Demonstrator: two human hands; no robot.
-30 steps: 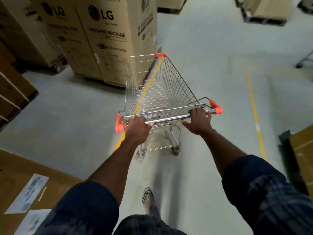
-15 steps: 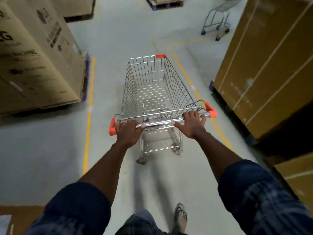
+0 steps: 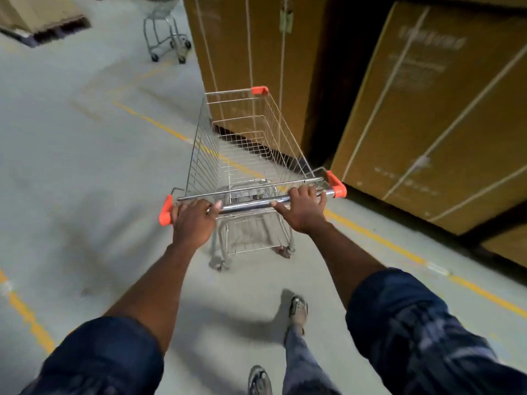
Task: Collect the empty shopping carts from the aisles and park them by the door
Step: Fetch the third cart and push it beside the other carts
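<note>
On the grey concrete floor of a warehouse aisle, a silver wire shopping cart stands directly ahead of the person. Its basket is empty, and the floor and a painted yellow line show through the mesh. Its nose is close to a tall brown cardboard box bound with white straps, and a second strapped box stands just to the right.

The left hand grips the chrome handle bar beside its left orange cap, fingers curled together over the tube. The right hand holds the bar near the right orange plastic cap, with its fingers hooked over the top, slightly spread, and its thumb stretched along the bar.

Half a second ago the cart pointed straight down the lane between two yellow lines. It now angles right and straddles one line, and the printed boxes on the left are out of view. Another grey wire cart, earlier at upper right, now shows at upper left.

The basket is a tapering grid of thin rods. The floor is matt and scuffed.
</note>
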